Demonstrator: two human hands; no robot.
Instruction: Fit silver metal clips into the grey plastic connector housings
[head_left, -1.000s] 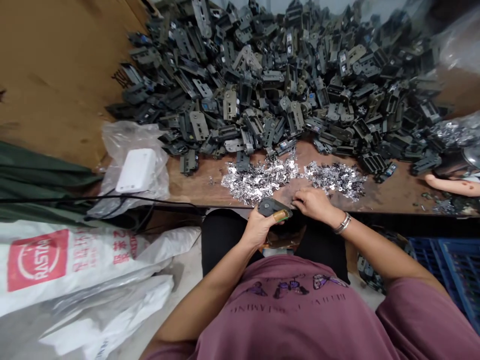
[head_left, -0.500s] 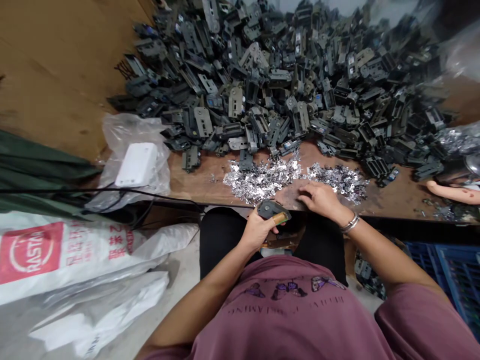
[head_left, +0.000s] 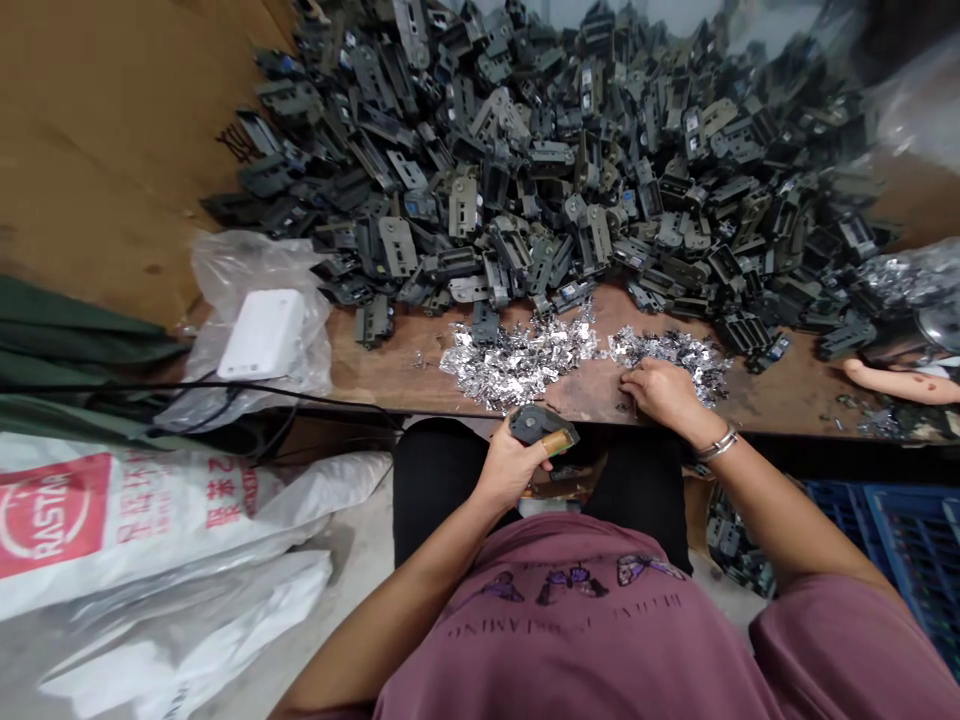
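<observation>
My left hand [head_left: 508,462] is closed around a dark grey plastic housing [head_left: 534,422] just past the table's front edge, above my lap. A yellowish wrap covers the thumb. At the near side of the right-hand pile of small shiny metal clips [head_left: 701,365] is my right hand [head_left: 660,395]. Its fingertips are pinched together low over the tabletop; whether a small piece is between them cannot be made out. A larger pile of shiny metal clips [head_left: 510,365] lies to the left, between my two hands and the heap behind.
A big heap of dark grey plastic housings [head_left: 525,160] covers the back of the wooden table [head_left: 360,370]. On the left sits a white box [head_left: 262,335] on clear plastic, with a black cable [head_left: 150,387] nearby. A blue crate [head_left: 911,530] stands below at right.
My right hand has moved a little to the right, and its fingers have drawn together at the clip pile. The left hand still holds the housing. The whole view has shifted slightly.
</observation>
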